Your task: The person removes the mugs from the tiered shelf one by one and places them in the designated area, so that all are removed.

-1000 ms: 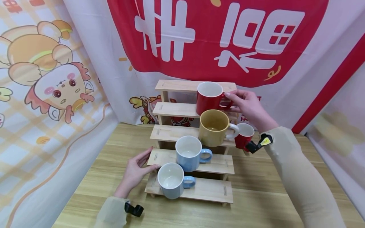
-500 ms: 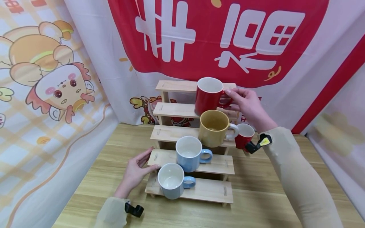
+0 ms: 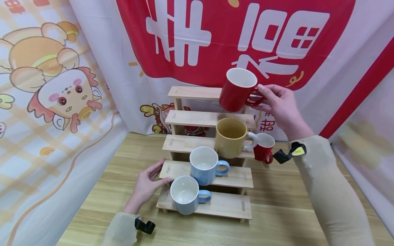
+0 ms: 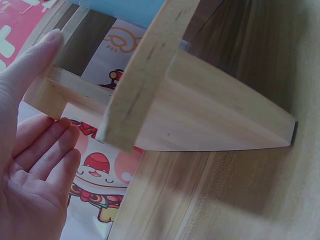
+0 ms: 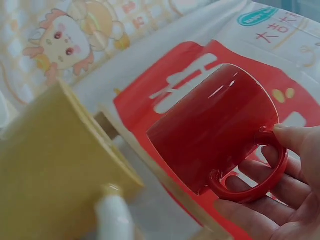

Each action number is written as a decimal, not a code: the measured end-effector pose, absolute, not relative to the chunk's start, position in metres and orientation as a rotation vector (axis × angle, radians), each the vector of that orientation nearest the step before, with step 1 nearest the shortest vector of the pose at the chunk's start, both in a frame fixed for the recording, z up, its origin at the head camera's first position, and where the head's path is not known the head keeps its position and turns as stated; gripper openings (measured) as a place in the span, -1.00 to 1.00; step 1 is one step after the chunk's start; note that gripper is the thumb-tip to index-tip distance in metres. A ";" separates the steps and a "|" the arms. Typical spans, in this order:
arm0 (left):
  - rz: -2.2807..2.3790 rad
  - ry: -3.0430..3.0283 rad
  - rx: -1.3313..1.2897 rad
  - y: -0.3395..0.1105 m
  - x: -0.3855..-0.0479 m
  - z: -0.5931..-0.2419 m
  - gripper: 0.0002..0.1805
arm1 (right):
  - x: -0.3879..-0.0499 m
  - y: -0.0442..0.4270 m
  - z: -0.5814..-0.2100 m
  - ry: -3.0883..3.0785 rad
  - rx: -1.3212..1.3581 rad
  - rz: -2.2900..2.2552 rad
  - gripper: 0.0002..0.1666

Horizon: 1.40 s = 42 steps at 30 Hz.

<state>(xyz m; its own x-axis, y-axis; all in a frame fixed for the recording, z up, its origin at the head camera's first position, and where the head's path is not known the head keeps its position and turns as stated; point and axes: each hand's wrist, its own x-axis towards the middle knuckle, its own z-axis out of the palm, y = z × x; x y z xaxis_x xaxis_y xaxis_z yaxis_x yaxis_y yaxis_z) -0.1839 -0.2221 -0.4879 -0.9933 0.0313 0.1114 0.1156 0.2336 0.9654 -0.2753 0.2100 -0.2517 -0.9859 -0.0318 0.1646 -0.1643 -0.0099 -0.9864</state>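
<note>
My right hand (image 3: 281, 106) grips a red mug (image 3: 235, 94) by its handle, thumb on top. The mug is tilted, white inside, and held in front of the top board of a stepped wooden shelf (image 3: 184, 118). In the right wrist view, fingers reach through the red mug's handle (image 5: 272, 182). At the shelf's left side, my left hand (image 3: 147, 181) holds the end of a lower board, thumb above and fingers below. A yellow mug (image 3: 231, 140) with a white handle stands on the middle board. Two light-blue mugs (image 3: 204, 167) stand on the two lowest boards.
A smaller red mug (image 3: 263, 147) stands on the wooden table (image 3: 277, 218) right of the shelf. Behind hangs a white cloth with a big red print (image 3: 221, 44). Patterned cloth (image 3: 55, 112) closes off the left side.
My right hand has lifted the red mug off the shelf and moved it up and to the right, tilting it. The left hand and the other mugs have stayed put.
</note>
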 end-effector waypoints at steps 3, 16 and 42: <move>-1.896 -2.411 -0.147 -0.222 -0.184 -0.488 -0.08 | -0.271 0.224 -0.247 -2.091 0.156 2.188 -0.30; -1.892 -2.408 -0.137 -0.224 -0.183 -0.488 -0.09 | -0.243 0.306 -0.249 -2.109 -0.133 2.070 -0.16; -1.894 -2.394 -0.189 -0.222 -0.184 -0.487 -0.11 | -0.205 0.386 -0.354 -1.975 -0.312 2.112 -0.61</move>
